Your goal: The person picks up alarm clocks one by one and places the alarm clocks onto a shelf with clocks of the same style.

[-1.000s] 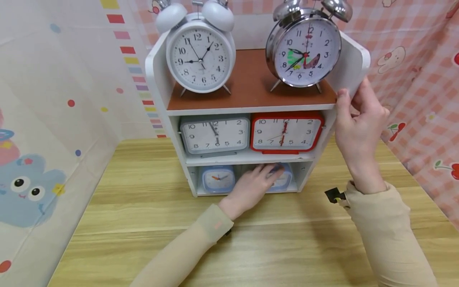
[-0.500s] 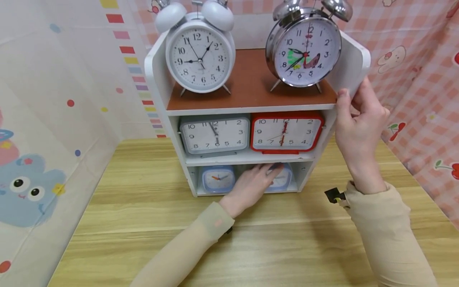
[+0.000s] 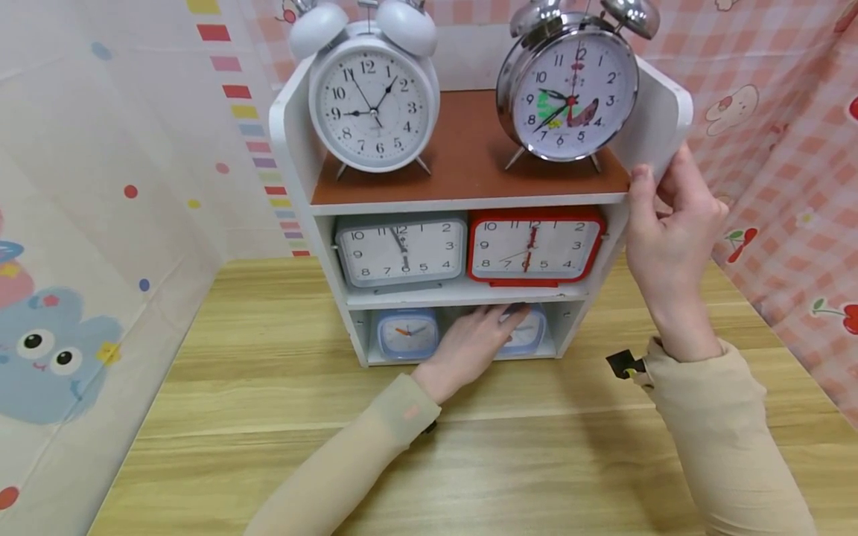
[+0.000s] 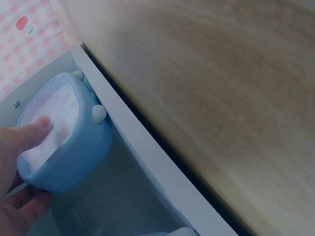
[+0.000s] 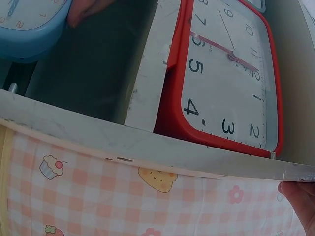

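A white shelf unit point(image 3: 462, 202) holds alarm clocks on three levels. At the right of its bottom level, my left hand point(image 3: 469, 344) grips a light-blue alarm clock point(image 3: 535, 335). The left wrist view has the thumb point(image 4: 32, 135) across the clock's face and the other fingers at its top edge. My right hand point(image 3: 673, 238) grips the front edge of the shelf's right side panel, thumb on the inside. A red rectangular clock point(image 5: 226, 83) stands on the middle level, close to that hand. Another light-blue clock point(image 3: 407, 335) sits at the bottom left.
On top stand a white twin-bell clock point(image 3: 375, 112) and a silver twin-bell clock point(image 3: 570, 97). A grey rectangular clock point(image 3: 402, 253) is beside the red one. The shelf stands on a wooden table point(image 3: 268, 417), with patterned cloth point(image 3: 771, 97) behind and at the sides.
My left hand's fingers have shifted slightly on the blue clock, so more of its face shows. The right hand stays at the side panel.
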`<act>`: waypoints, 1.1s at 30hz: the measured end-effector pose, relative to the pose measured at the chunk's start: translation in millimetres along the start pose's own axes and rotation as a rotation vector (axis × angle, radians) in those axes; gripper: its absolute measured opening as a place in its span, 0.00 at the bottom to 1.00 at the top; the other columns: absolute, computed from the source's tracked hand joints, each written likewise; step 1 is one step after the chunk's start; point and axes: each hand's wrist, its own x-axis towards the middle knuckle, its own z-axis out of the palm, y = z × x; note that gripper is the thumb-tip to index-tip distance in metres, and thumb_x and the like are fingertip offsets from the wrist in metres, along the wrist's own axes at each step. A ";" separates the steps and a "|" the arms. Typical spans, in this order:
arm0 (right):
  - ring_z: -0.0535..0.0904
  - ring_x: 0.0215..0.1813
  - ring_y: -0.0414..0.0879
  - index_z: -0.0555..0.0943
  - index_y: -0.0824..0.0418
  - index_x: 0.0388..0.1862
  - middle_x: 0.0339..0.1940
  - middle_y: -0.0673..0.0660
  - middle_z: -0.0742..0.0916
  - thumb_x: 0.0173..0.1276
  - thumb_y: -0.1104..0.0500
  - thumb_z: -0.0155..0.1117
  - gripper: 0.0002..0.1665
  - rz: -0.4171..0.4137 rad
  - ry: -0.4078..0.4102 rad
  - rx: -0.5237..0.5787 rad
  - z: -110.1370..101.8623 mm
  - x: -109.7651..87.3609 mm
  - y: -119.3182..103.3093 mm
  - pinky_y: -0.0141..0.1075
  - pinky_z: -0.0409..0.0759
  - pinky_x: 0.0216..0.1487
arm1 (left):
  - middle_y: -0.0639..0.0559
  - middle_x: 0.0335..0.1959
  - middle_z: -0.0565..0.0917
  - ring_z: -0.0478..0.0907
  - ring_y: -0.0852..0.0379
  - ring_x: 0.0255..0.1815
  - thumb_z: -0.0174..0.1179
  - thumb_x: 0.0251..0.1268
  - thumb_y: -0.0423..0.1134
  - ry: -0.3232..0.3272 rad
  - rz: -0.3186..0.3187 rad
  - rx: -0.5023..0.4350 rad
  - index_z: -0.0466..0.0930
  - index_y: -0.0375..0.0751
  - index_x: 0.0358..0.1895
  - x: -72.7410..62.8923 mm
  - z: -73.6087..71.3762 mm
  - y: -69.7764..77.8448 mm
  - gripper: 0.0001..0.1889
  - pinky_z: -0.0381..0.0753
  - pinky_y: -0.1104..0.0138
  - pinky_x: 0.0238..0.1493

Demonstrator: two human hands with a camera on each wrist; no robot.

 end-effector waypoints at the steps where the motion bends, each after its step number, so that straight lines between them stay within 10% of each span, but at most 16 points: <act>1: 0.88 0.57 0.29 0.85 0.53 0.64 0.55 0.59 0.93 0.77 0.54 0.57 0.21 0.000 0.001 0.001 0.1 0.1 -0.1 0.19 0.85 0.53 | 0.51 0.72 0.79 0.88 0.51 0.58 0.64 0.76 0.39 -0.001 -0.001 0.000 0.74 0.52 0.73 0.3 0.1 -0.1 0.25 0.90 0.69 0.38; 33: 0.88 0.60 0.33 0.85 0.52 0.65 0.58 0.58 0.92 0.78 0.54 0.58 0.21 0.006 -0.003 0.010 -0.1 0.2 -0.3 0.21 0.85 0.55 | 0.50 0.75 0.76 0.85 0.49 0.63 0.65 0.75 0.43 -0.045 -0.009 -0.033 0.72 0.52 0.75 0.4 -2.9 -0.4 0.28 0.91 0.67 0.45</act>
